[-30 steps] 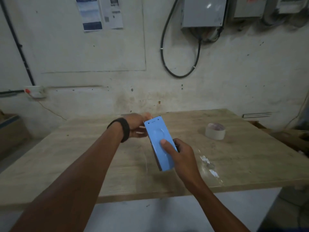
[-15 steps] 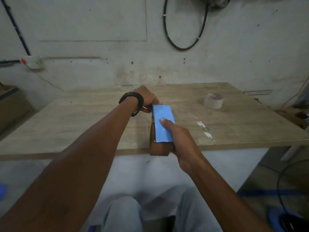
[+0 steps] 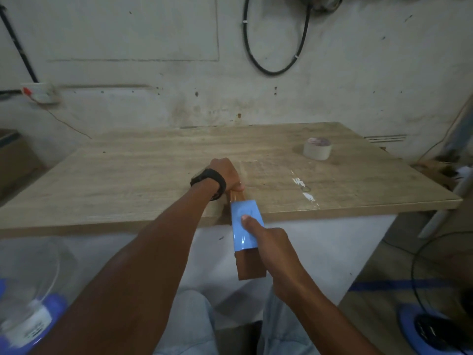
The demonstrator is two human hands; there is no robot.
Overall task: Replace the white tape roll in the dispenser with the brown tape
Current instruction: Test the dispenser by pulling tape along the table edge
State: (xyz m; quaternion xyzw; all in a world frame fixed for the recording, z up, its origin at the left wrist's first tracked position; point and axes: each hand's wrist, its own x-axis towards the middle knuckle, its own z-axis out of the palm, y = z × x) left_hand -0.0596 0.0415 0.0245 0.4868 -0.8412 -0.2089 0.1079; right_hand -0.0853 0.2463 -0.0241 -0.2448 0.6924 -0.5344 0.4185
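Observation:
My right hand [image 3: 272, 243] grips the blue tape dispenser [image 3: 244, 228] just in front of the table's near edge, thumb pressed on its top. The brown tape roll [image 3: 250, 265] sits inside the dispenser and shows below its blue cover. A short strip of brown tape [image 3: 236, 195] runs from the dispenser up to my left hand [image 3: 226, 174], which pins the strip's end on the wooden table [image 3: 128, 175]. The white tape roll [image 3: 317, 149] lies flat on the table at the far right, apart from both hands.
White paint marks [image 3: 305, 190] spot the table right of my hands. A black cable loop [image 3: 273, 47] hangs on the wall behind. A fan base [image 3: 430, 329] and a cable lie on the floor at the right, and a blue-and-clear object [image 3: 28, 321] sits at the lower left.
My right hand has drawn the dispenser toward me, off the table's front edge, stretching a strip of brown tape from my left hand. The view has tilted down.

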